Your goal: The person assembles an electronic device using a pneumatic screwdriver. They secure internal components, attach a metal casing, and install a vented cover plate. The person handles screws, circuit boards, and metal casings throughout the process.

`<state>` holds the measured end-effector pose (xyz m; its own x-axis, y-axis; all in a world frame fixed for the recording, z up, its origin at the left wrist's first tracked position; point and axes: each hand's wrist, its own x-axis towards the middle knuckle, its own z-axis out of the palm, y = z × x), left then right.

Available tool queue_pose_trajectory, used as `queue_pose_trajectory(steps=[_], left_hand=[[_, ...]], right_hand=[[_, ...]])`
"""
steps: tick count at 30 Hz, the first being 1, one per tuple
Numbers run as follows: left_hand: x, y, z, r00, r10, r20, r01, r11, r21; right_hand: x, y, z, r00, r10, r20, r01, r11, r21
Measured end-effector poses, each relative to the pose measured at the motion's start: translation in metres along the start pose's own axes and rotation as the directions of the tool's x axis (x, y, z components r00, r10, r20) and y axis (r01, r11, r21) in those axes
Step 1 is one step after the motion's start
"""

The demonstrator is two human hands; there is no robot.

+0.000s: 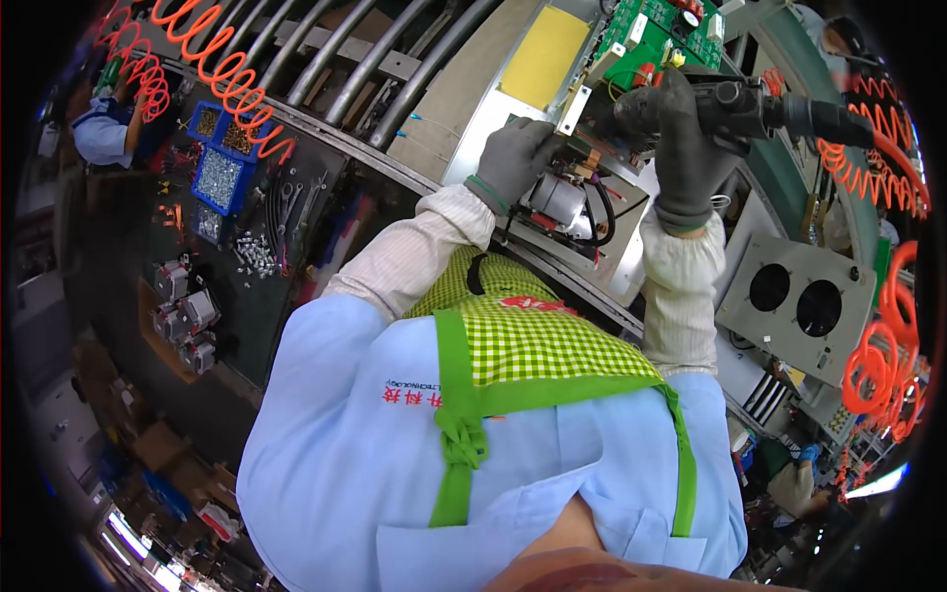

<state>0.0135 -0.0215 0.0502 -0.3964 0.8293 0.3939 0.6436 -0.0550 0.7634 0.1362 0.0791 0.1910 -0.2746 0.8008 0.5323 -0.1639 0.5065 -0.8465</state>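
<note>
My right hand (687, 158), in a dark grey glove, is wrapped round a black pistol-shaped power driver (742, 107). The driver's nose points left, toward the parts of an open metal chassis (475, 126). Also gloved in grey, my left hand (515, 160) rests by a pale metal bracket (575, 111) at the chassis, its fingers curled and partly hidden. Between the hands sits a silver cylindrical part (558, 200) with black cables beside it. Beyond them lies a green circuit board (631, 61), next to a yellow sheet (544, 57). The driver's tip is hidden among the parts.
Blue bins (221, 178) of small fasteners, wrenches (286, 212) and several motor-like parts (189, 311) lie on the left bench. Metal rollers (340, 61) run behind. Coiled orange hoses (237, 94) hang at both sides. At right stands a panel with two round openings (795, 306). Other people work nearby.
</note>
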Motion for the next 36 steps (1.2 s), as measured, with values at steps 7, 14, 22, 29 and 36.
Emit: queue_pose_trajectory(steps=[7, 14, 22, 29, 36], left_hand=[[-0.003, -0.010, 0.006, 0.999, -0.036, 0.022, 0.037, 0.998, -0.050], [-0.032, 0.036, -0.061, 0.970, -0.183, 0.159, 0.201, 0.973, -0.109], [-0.145, -0.155, -0.284, 0.797, -0.442, -0.411, 0.555, 0.805, 0.211], [-0.323, -0.378, -0.467, 0.262, -0.661, -0.703, 0.934, -0.011, 0.358], [-0.280, -0.429, -0.497, 0.293, -0.792, -0.536, 0.868, -0.014, 0.496]], right_hand=[[-0.002, -0.009, 0.006, 0.994, 0.104, 0.036, -0.108, 0.983, 0.147], [-0.009, -0.024, 0.029, 0.977, 0.050, 0.208, -0.049, 0.999, -0.008], [-0.001, -0.013, 0.033, 0.981, 0.126, 0.151, -0.103, 0.983, -0.150], [0.004, 0.001, 0.027, 0.957, 0.289, -0.016, -0.280, 0.914, -0.293], [0.009, 0.004, 0.042, 0.921, 0.190, -0.341, -0.296, 0.910, -0.291]])
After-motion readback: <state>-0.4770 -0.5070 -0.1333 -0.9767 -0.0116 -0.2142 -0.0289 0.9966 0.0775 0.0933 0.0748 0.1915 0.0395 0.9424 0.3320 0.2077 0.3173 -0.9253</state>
